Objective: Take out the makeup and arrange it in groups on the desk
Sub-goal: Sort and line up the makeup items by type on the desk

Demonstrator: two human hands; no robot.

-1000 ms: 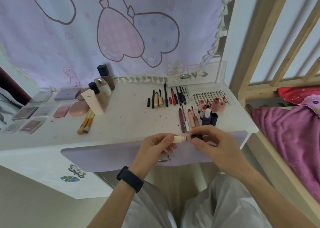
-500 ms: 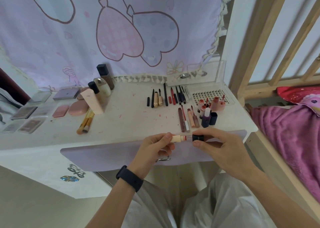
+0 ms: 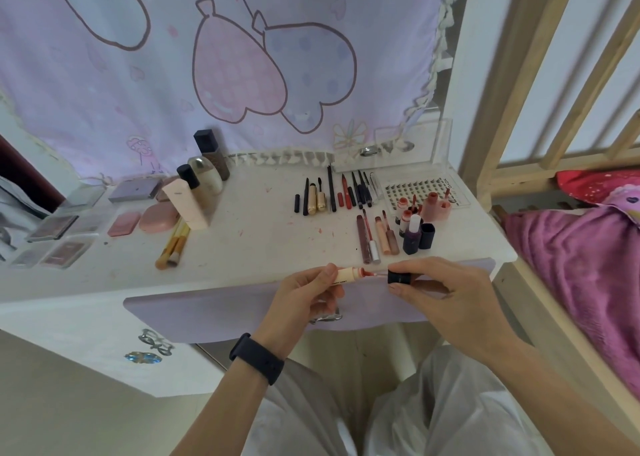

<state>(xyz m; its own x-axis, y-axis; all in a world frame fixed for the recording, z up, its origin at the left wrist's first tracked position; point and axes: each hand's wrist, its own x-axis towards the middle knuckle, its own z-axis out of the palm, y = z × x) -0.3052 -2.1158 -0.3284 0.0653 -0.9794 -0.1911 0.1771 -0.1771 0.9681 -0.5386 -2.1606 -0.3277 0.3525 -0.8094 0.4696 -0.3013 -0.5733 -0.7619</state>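
Note:
My left hand (image 3: 308, 291) pinches a small peach lip-gloss tube (image 3: 348, 274) over the desk's front edge. My right hand (image 3: 438, 287) grips its black cap (image 3: 399, 277), pulled a short way out to the right, with a thin wand showing between cap and tube. On the white desk (image 3: 256, 234) lie rows of pencils and mascaras (image 3: 332, 194), lip glosses (image 3: 375, 237), small bottles (image 3: 414, 232), foundation bottles (image 3: 194, 192), brushes (image 3: 173, 244) and eyeshadow palettes (image 3: 59, 234).
A clear acrylic box (image 3: 391, 151) stands at the back right, a lash tray (image 3: 426, 192) in front of it. The lilac drawer front (image 3: 214, 312) juts out under my hands. A wooden bed frame (image 3: 512, 116) and pink bedding (image 3: 581, 268) crowd the right.
The cap and tube were together a second ago. My right hand has drawn the cap to the right, out of the tube, exposing the wand.

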